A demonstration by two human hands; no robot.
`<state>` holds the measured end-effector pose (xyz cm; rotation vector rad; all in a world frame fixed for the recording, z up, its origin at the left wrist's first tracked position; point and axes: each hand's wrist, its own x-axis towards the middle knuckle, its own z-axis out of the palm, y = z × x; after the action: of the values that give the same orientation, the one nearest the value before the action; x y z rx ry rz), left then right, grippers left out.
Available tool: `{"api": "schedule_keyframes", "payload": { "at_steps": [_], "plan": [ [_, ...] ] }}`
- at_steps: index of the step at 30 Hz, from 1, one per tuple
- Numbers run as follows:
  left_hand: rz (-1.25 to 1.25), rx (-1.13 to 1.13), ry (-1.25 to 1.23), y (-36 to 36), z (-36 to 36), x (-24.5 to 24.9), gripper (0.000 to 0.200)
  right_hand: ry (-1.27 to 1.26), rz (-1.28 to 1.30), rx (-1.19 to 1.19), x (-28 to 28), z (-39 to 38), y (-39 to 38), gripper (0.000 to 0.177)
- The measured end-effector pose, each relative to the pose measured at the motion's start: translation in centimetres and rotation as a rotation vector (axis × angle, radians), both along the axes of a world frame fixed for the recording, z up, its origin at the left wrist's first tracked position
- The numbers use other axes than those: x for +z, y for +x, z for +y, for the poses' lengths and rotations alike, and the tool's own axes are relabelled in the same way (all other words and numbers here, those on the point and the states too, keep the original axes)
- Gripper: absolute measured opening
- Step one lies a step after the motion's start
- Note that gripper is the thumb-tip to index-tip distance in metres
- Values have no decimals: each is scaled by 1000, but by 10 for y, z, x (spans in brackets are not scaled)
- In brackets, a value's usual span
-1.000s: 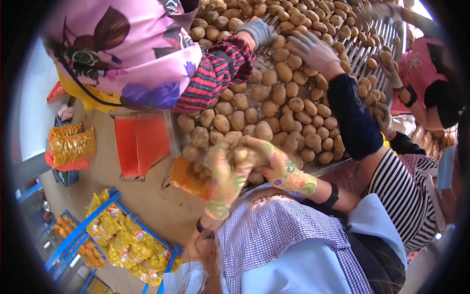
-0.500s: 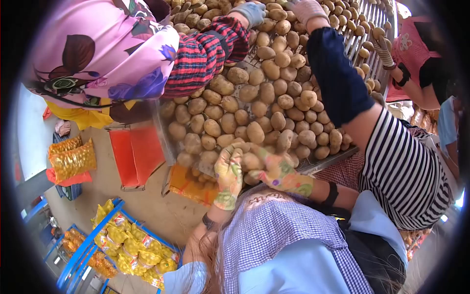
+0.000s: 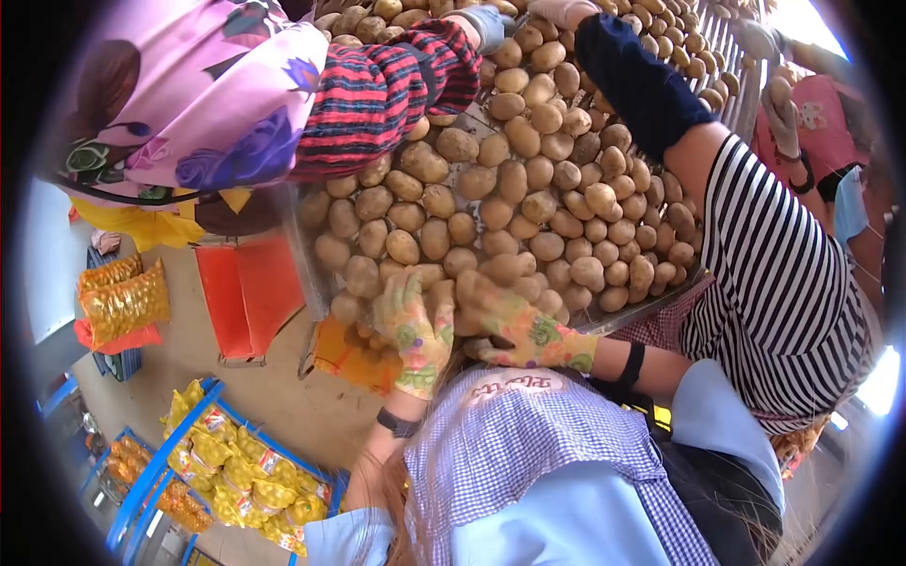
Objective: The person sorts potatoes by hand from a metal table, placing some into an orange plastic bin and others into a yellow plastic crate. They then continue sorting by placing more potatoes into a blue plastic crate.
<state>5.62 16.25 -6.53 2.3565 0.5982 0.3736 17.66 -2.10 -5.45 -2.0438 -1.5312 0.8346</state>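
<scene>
A heap of brown potatoes (image 3: 500, 179) covers the metal sorting table (image 3: 307, 255). At the table's near edge my left hand (image 3: 415, 330), in a floral glove, has its fingers bent over potatoes. Beside it, to the right, my right hand (image 3: 528, 330) wears a matching glove. Its fingertips are smeared by motion among the potatoes, so its grip cannot be made out. An orange mesh bag (image 3: 349, 358) hangs below the edge, with potatoes close to its top.
A co-worker's plaid sleeve (image 3: 377, 99) reaches in from the left, and another's dark sleeve (image 3: 642, 85) from the right. A red chair (image 3: 250, 288) stands left of the table. Filled yellow bags (image 3: 236, 472) sit in a blue rack (image 3: 156, 472) at lower left.
Both my hands have shifted slightly left, with the left fingers spread wider. The dark-sleeved arm has moved up and back. Potatoes near my hands have shifted, and the view has turned a little.
</scene>
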Motion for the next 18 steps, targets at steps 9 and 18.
{"api": "schedule_keyframes", "payload": {
  "at_steps": [9, 18],
  "plan": [
    [130, -27, 7, -6, -19, -11, 60, 24, -436, -585, -10, 9, 110, 56],
    [233, -444, -43, 82, -45, -11, 54, 92, 666, -933, -38, -37, 117, 49]
  ]
}}
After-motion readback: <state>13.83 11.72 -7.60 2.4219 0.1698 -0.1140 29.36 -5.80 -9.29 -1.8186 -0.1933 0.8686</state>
